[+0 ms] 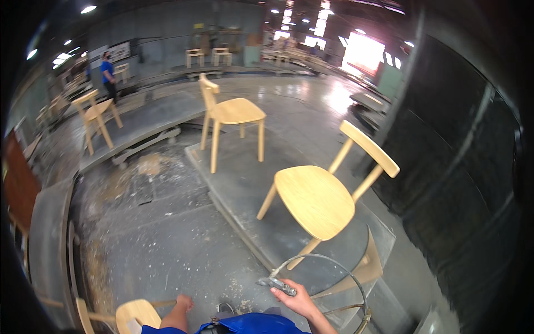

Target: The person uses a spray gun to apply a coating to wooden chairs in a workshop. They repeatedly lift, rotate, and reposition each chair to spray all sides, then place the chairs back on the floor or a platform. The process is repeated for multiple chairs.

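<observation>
Right hand (300, 301): fingers clenched round a small grey air tool (276, 285), its hose (334, 261) looping up and back just beside the wrist. Left hand (183, 303): fingers curled shut, holding nothing visible, near a pale chair (133, 314) at lower edge. Beyond right hand: light wooden chair (320, 197) on grey platform (245, 183). Risk: hose loop could snag chair's leg and tip it

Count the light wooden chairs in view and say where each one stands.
At least 6: nearest chair on the grey platform; second chair behind it; third chair at left; chair at the bottom edge by the left hand; two far chairs. More may be hidden at the dim far left.
</observation>
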Demonstrator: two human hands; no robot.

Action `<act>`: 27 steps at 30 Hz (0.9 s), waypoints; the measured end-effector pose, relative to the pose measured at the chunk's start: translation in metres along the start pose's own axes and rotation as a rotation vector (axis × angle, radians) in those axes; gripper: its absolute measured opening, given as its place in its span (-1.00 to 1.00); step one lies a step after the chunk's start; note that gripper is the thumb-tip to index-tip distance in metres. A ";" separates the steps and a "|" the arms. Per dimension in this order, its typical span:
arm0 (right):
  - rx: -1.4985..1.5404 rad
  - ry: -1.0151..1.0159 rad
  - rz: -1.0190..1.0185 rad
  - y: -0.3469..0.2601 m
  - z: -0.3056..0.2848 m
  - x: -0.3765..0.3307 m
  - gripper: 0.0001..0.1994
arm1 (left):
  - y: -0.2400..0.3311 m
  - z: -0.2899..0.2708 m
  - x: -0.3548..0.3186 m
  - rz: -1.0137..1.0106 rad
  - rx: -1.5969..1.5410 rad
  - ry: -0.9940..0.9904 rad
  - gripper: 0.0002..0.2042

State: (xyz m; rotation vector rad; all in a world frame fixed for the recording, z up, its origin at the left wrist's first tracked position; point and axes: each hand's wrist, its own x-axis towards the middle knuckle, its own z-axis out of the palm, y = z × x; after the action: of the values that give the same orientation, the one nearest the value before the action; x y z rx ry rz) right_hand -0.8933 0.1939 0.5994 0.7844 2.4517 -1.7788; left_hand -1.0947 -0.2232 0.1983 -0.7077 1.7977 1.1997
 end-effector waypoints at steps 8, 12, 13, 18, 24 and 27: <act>0.228 0.039 0.185 -0.012 0.003 0.011 -0.64 | 0.227 0.103 0.011 0.220 -0.136 -0.173 -0.56; 0.217 0.059 0.221 -0.012 0.000 0.023 -0.58 | 0.243 0.186 0.009 0.148 -0.083 -0.362 -0.56; 0.168 0.070 0.181 -0.013 0.001 0.026 -0.55 | 0.239 0.199 0.012 0.114 -0.056 -0.386 -0.57; -0.003 0.110 0.116 -0.031 0.009 0.030 -0.46 | 0.221 0.219 0.054 -0.045 0.160 -0.364 -0.59; 0.014 0.305 0.238 -0.071 0.044 0.042 -0.46 | 0.240 0.178 0.113 0.077 0.581 -0.300 -0.62; 0.099 0.315 0.303 -0.082 0.062 0.055 -0.46 | 0.254 0.170 0.126 0.115 0.495 -0.289 -0.69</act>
State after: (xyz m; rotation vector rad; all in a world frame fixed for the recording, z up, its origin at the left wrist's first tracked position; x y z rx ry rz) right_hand -0.9916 0.1409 0.6342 1.4575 2.2590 -1.7857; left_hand -1.3051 0.0303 0.1701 -0.1399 1.8014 0.8238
